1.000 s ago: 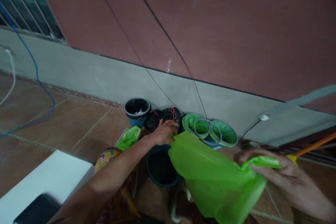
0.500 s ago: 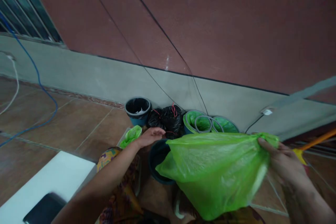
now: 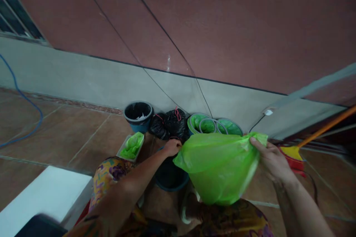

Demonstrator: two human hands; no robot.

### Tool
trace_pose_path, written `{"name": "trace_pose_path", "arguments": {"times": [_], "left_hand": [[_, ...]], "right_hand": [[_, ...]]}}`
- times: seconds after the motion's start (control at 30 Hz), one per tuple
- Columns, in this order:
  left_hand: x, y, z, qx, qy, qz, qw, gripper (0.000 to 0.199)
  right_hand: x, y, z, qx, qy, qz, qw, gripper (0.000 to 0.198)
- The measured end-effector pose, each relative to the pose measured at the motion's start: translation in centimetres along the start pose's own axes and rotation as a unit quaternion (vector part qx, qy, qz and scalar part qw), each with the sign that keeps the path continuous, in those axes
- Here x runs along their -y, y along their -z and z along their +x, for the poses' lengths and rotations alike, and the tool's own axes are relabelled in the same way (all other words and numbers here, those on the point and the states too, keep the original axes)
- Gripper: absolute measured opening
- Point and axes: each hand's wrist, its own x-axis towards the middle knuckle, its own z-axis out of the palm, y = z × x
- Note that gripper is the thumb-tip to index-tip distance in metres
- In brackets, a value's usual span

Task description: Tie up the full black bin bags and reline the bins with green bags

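Observation:
A bright green plastic bag [image 3: 219, 166] hangs puffed out between my hands, above my knees. My right hand [image 3: 274, 159] is closed round its bunched right end, the thumb on top. My left hand [image 3: 172, 148] is closed at the bag's upper left corner, its fingertips pinching the edge. Below my left hand stands a dark blue bin [image 3: 171, 176] between my feet, partly covered by the bag and my forearm. To the left, a pale tray [image 3: 122, 148] holds crumpled green plastic [image 3: 132, 146].
Against the wall stand a black-lined bin [image 3: 130, 116] with white scraps, tied black bags [image 3: 176, 124] and green-lined bins [image 3: 194, 118] with loose rings. A white box [image 3: 52, 189] bears a dark object at left. A red and yellow broom [image 3: 292, 155] leans at right.
My left hand has gone from open fingers to closed at the bag's left corner. The bag and my right hand have shifted left in view, and the whole view has turned slightly right.

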Motion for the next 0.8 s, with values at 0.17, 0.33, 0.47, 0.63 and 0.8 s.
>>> {"name": "trace_pose_path", "arguments": {"times": [0.17, 0.33, 0.47, 0.63, 0.8], "left_hand": [[0.7, -0.8, -0.7, -0.039, 0.038, -0.017, 0.998, 0.027], [0.1, -1.8, -0.6, -0.031, 0.022, -0.079, 0.996, 0.066], [-0.2, -1.4, 0.1, -0.03, 0.027, -0.02, 0.999, 0.026], [1.6, -0.1, 0.0, -0.068, 0.084, 0.035, 0.994, 0.024], [1.5, -0.3, 0.1, -0.091, 0.072, 0.001, 0.993, 0.045]], "right_hand": [[-0.5, -0.1, -0.4, 0.034, -0.054, 0.032, 0.997, 0.032], [0.0, -0.6, -0.7, 0.048, -0.063, 0.027, 0.996, 0.035], [0.4, -0.8, -1.1, 0.051, -0.057, 0.017, 0.997, 0.039], [-0.1, -0.2, -0.8, 0.041, -0.054, 0.003, 0.998, 0.037], [-0.2, -0.2, -0.7, 0.043, -0.055, -0.001, 0.998, 0.035]]}}
